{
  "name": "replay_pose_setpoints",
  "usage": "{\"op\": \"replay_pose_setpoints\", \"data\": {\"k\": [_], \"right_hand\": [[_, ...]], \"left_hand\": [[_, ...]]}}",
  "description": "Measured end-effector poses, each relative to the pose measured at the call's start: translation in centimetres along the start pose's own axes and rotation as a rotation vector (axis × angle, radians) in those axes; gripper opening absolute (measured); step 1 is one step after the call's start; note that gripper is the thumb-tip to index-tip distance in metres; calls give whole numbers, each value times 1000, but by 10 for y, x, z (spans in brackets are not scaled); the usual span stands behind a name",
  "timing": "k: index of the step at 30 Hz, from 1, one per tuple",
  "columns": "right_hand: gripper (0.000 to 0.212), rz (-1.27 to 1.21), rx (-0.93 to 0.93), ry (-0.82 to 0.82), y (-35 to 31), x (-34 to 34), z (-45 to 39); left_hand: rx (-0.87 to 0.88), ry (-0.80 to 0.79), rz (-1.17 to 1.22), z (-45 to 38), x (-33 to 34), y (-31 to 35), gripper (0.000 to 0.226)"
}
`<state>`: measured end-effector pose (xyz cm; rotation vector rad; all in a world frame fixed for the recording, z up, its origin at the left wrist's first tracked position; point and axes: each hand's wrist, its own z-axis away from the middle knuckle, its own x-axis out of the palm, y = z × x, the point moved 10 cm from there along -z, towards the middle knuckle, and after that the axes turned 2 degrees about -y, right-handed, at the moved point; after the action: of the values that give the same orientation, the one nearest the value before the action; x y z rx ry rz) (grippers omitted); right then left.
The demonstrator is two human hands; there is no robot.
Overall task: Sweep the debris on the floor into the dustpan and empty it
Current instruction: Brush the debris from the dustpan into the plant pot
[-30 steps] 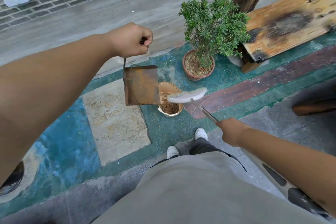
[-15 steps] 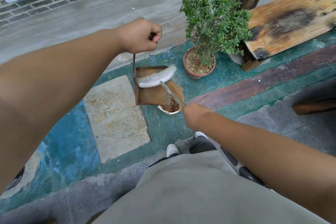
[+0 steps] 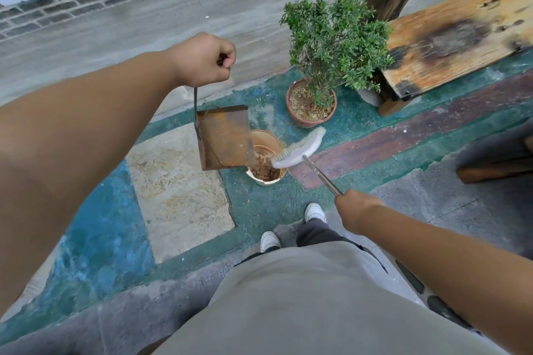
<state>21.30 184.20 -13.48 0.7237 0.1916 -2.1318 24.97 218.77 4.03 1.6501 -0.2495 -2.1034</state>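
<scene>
My left hand [image 3: 205,60] is shut on the thin metal handle of a rusty dustpan [image 3: 225,137], which hangs tilted over a small tan bucket [image 3: 266,180]. Brown leaf debris [image 3: 264,169] lies inside the bucket. My right hand [image 3: 356,206] grips the metal handle of a white-bristled brush [image 3: 300,148]. The brush head hovers over the bucket's right rim, just beside the dustpan's lower right corner.
A potted green shrub [image 3: 331,49] in a clay pot [image 3: 310,121] stands just behind the bucket. A weathered wooden bench [image 3: 461,37] fills the upper right. My white shoes [image 3: 315,211] are below the bucket. A pale stone slab [image 3: 178,193] lies to the left.
The brush head has swept down out of the dustpan and now sits to its right over the bucket. My right hand drew back to the right. The dustpan stays tilted over the bucket.
</scene>
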Motion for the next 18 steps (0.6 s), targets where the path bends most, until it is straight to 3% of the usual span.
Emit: {"op": "replay_pose_setpoints", "data": {"k": [4, 7, 14, 18], "right_hand": [[38, -163, 11, -5, 4, 8, -6], [18, -396, 7, 0, 6, 6, -10], [41, -1280, 104, -83, 31, 3, 7], [38, -1544, 158, -95, 45, 1, 33]], "left_hand": [[-35, 34, 15, 10, -9, -8, 9], [-59, 67, 33, 19, -15, -15, 10], [-70, 170, 169, 32, -33, 5, 14], [-6, 159, 228, 26, -17, 53, 18]]}}
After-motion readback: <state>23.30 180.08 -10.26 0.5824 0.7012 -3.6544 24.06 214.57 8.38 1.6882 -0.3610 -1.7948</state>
